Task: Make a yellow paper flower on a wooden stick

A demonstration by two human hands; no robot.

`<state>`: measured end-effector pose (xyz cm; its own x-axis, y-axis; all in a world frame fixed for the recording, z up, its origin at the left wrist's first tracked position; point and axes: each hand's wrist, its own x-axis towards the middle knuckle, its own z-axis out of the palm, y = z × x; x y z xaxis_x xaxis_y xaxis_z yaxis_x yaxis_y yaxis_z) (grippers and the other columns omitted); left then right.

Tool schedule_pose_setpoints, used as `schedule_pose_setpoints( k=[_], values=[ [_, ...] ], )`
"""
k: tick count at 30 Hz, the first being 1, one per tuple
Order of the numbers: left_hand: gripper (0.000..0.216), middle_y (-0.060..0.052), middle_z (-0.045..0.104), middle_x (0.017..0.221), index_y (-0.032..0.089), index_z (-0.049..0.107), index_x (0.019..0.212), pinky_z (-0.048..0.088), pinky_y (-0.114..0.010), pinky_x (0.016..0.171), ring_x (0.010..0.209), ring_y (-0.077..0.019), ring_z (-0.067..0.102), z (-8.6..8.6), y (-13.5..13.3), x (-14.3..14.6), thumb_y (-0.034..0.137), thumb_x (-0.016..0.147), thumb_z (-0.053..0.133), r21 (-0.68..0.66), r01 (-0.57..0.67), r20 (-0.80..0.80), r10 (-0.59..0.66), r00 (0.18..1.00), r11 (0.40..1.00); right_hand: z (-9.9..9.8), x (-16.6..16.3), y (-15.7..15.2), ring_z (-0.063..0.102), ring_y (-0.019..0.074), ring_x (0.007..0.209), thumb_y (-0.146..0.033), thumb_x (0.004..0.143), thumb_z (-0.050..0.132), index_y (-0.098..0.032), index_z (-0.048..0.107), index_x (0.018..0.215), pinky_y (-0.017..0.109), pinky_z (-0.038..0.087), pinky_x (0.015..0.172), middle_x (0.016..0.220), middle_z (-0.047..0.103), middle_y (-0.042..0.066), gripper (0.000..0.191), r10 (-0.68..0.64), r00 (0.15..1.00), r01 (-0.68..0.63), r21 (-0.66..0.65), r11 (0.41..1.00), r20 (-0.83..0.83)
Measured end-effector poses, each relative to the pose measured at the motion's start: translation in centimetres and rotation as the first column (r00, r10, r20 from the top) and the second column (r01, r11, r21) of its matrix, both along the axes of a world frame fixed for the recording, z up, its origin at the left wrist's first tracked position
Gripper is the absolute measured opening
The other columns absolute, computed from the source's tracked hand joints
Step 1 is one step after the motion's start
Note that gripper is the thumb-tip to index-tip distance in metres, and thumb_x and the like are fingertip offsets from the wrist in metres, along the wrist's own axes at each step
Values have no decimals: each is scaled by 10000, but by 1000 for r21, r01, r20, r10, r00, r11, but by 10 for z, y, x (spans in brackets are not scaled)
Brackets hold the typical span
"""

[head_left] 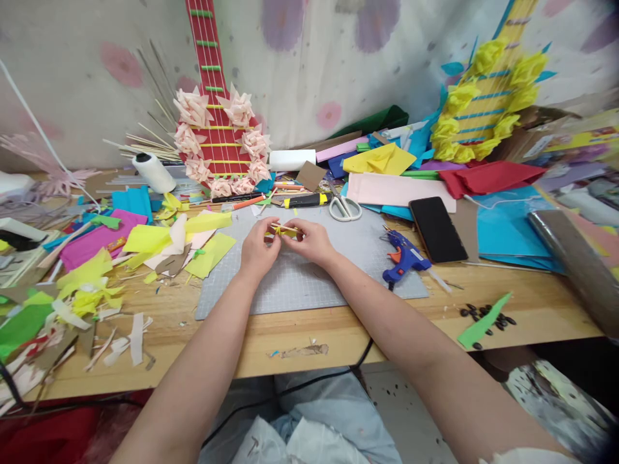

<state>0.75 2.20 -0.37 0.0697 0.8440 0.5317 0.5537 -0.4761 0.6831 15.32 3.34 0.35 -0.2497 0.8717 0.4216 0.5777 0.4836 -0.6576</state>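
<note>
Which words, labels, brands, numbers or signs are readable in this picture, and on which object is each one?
No text is readable.
White label at the right: too small and blurred.
Yellow-and-black cutter: any marking is too small.
Blue glue gun: no legible lettering.
Phone: dark screen, no text visible.

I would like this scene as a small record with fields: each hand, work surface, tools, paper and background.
Left hand: holds a small yellow piece with a thin pale stick
Right hand: holds the same piece
Work surface: grey cutting mat on wooden table
Tools: blue glue gun, scissors, yellow-and-black cutter
Paper: yellow scraps left of the hands
Background: red guitar shape with pale pink flowers; yellow guitar shape with yellow flowers
</note>
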Motion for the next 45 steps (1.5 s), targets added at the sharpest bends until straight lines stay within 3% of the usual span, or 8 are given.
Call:
schedule_pose_setpoints(
  k=[28,38,45],
  values=[
    [349,-35,596,985,206,511,1051,521,-235,670,820,-115,584,0,-1,-1,103,718,501,-12,-2,-14,2,1000,1000,-5,2,4,463,76,552,-322,732,527,-189,610,853,208,343,567,709,616,-20,198,86,996,-86,-15,996,-28],
    [328,-38,588,1032,206,513,1051,516,-234,691,874,-121,579,-1,-1,1,135,731,503,-5,6,-31,-6,1000,1000,-2,-1,2,502,94,614,-270,712,529,-201,607,863,211,362,598,771,636,-13,183,17,1000,-18,16,1000,23],
    [361,-16,644,950,214,540,1055,506,-256,724,849,-128,593,-1,-1,1,112,711,500,-86,-59,-1,59,998,994,-5,-1,4,509,107,645,-247,715,513,-195,603,825,220,356,599,759,624,-2,151,-21,999,20,21,1000,32]
  ],
)
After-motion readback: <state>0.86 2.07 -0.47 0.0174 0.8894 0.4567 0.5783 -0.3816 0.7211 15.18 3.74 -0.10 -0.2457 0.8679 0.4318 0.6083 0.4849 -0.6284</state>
